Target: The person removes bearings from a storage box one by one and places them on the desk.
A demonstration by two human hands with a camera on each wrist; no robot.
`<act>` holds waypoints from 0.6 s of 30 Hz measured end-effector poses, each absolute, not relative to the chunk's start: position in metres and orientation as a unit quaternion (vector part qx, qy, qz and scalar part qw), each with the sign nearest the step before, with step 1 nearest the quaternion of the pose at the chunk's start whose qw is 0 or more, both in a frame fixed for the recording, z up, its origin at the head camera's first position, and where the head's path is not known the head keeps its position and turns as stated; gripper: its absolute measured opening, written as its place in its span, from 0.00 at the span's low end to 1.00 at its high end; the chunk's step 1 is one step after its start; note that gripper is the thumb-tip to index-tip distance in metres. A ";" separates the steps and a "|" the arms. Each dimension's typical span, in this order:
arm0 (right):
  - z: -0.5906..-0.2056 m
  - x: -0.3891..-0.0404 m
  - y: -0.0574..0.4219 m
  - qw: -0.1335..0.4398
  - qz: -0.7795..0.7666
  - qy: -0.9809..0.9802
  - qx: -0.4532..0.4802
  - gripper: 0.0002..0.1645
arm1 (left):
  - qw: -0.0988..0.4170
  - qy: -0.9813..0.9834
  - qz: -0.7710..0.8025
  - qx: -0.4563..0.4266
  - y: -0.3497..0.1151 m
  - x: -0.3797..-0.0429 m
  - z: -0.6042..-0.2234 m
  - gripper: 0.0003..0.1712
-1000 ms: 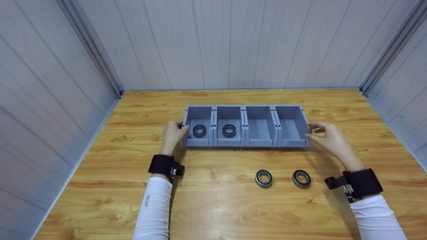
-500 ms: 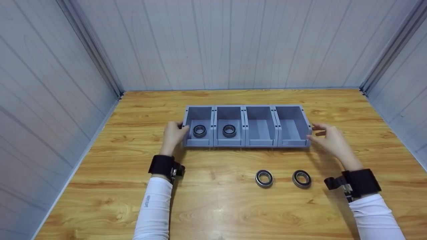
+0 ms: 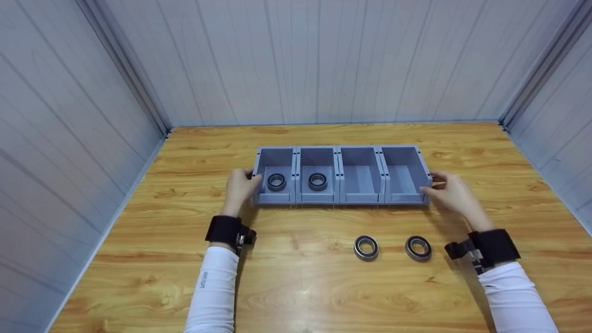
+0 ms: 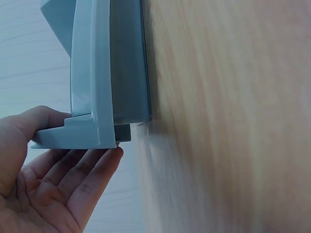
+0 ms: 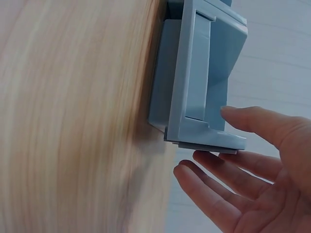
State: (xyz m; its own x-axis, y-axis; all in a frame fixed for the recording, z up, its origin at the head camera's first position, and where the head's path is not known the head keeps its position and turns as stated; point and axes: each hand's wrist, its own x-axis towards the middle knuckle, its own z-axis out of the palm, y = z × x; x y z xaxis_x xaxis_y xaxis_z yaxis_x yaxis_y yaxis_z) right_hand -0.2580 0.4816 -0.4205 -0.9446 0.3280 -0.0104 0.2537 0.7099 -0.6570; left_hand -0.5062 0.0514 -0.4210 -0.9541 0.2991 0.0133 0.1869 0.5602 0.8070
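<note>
A row of grey storage bins [image 3: 360,199], joined side by side, stands on the wooden table. Ball bearings lie flat in the two left bins: one bearing [image 3: 276,182] in the leftmost, another bearing [image 3: 317,181] beside it. My left hand [image 3: 239,188] grips the outer wall of the leftmost bin [image 4: 92,131], thumb over the inner side and fingers outside. At the opposite end, my right hand [image 3: 455,195] pinches the wall of the rightmost bin [image 5: 204,133]. Its thumb reaches inside, with the fingers along the outer face.
Two more bearings lie on the table in front of the bins, a left one [image 3: 366,248] and a right one [image 3: 418,248]. Pale panelled walls enclose the table [image 3: 296,282] at the back and both sides.
My right hand has shifted slightly left, its thumb coming over the rightmost bin's wall after opening a little away from it. My left hand, the bins and the bearings look unmoved.
</note>
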 end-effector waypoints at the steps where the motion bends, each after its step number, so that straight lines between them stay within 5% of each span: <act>1: -0.421 -0.259 0.482 0.050 0.347 -0.923 -0.160 0.41 | 0.064 0.881 0.449 0.137 0.051 -0.506 -0.421 0.24; 18: -0.424 -0.269 0.485 0.041 0.355 -0.921 -0.153 0.39 | 0.032 0.883 0.447 0.139 0.052 -0.504 -0.421 0.21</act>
